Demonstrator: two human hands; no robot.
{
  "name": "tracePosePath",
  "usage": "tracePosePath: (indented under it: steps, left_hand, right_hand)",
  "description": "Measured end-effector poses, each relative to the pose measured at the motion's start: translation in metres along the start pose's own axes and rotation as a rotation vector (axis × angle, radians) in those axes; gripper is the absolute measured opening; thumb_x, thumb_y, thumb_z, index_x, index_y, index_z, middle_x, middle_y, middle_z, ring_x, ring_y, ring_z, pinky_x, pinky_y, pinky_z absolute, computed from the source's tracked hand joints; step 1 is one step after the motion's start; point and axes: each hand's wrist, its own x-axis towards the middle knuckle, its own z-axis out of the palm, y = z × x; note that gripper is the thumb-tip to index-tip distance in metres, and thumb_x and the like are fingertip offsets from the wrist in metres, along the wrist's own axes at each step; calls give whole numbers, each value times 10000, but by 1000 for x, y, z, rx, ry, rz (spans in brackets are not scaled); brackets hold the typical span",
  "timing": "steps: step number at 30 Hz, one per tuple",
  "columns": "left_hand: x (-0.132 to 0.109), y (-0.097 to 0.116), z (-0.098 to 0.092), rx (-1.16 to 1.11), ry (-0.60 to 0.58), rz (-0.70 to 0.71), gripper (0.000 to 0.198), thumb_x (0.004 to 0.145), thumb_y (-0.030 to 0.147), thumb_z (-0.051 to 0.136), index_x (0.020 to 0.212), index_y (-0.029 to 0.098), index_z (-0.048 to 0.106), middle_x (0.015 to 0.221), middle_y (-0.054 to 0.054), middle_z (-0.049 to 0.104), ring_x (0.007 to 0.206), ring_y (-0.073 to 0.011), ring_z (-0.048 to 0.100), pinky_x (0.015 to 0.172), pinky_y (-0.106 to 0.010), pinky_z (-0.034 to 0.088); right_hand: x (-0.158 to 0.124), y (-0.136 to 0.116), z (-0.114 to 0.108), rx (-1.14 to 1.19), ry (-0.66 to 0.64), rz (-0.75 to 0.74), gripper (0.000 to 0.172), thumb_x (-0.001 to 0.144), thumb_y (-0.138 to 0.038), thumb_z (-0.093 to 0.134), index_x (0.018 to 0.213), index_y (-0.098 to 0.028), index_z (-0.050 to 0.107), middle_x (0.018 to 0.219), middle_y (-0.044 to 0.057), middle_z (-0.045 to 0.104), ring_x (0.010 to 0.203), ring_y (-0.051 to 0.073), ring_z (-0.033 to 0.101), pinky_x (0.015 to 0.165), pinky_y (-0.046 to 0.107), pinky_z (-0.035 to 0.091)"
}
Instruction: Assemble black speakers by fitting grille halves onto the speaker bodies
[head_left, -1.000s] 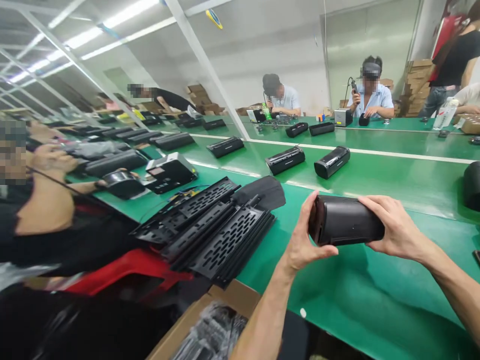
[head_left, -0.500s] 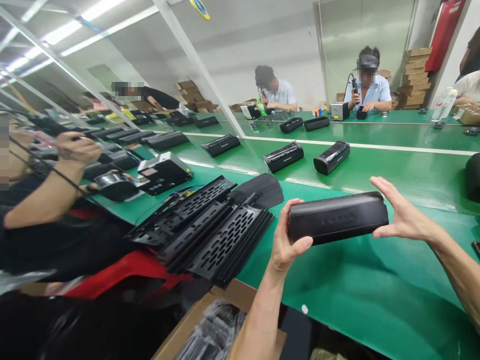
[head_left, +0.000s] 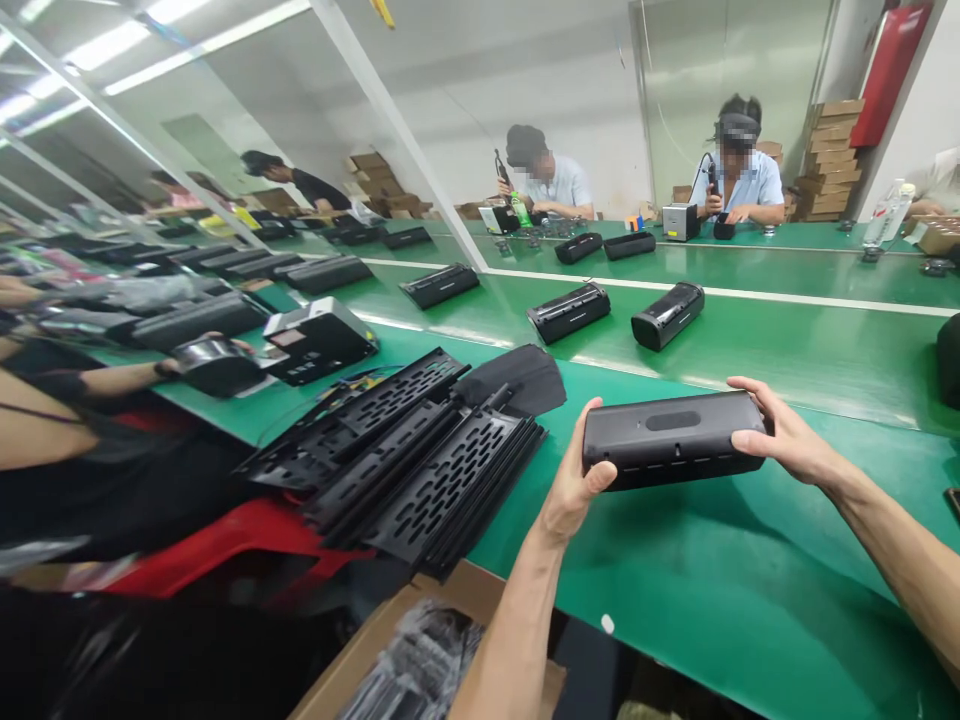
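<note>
A black speaker housing (head_left: 675, 437), long with rounded ends, is held above the green bench. One face shows an oval recess, and a row of slots runs along its lower edge. My left hand (head_left: 574, 485) grips the left end, thumb in front. At the right end my right hand (head_left: 784, 432) is closed round the housing, its thumb on the front face. To the left of my hands lies a stack of black perforated panels (head_left: 442, 480), with a dark flat sheet (head_left: 517, 380) behind it.
Several similar black housings (head_left: 570, 312) stand on the green conveyor (head_left: 810, 340) beyond. An open carton (head_left: 352, 655) with plastic-wrapped parts sits below the bench edge. A co-worker's arm (head_left: 120, 380) reaches in from the left beside a box-shaped device (head_left: 322, 340). Other people work across the line.
The housing has been turned, so a different face with the oval recess shows. My right hand, open beside the end before, has closed on it. The co-worker's raised hand at left has gone from view.
</note>
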Motion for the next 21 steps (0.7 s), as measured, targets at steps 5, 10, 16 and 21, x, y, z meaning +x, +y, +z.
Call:
tracePosePath:
  steps: [5, 10, 16, 21]
  left_hand:
    - [15, -7, 19, -104, 93, -48, 852, 694, 634, 891, 1362, 159, 659, 1288, -140, 747, 1328, -402, 618, 1176, -500, 441]
    - [25, -10, 26, -168, 99, -238, 736, 670, 693, 892, 1151, 155, 746, 1112, -137, 802, 1207, -386, 691, 1079, -500, 520]
    - [30, -10, 29, -188, 143, -145, 904, 599, 566, 967, 1352, 171, 663, 1289, -134, 759, 1235, -369, 681, 1015, -437, 576]
    - [46, -9, 25, -38, 251, -126, 898, 550, 717, 905, 1252, 187, 723, 1073, -77, 808, 1064, -339, 745, 914, -441, 638]
  right_hand:
    - [1, 2, -8, -97, -45, 54, 974, 809, -705, 769, 1591, -268, 386, 1575, 161, 501, 1388, 370, 561, 1147, 530, 468]
    - [3, 4, -11, -66, -43, 194, 781, 873, -721, 683, 1470, -265, 471, 1119, 85, 693, 833, 246, 712, 654, 370, 616]
    - [11, 15, -15, 137, -132, 286, 773, 825, -669, 782, 1401, -252, 479, 993, 34, 673, 712, 173, 667, 495, 263, 579]
    - [23, 16, 2, 260, -37, 276, 865, 700, -672, 870, 1343, -234, 490, 1049, 43, 661, 696, 152, 646, 388, 211, 546]
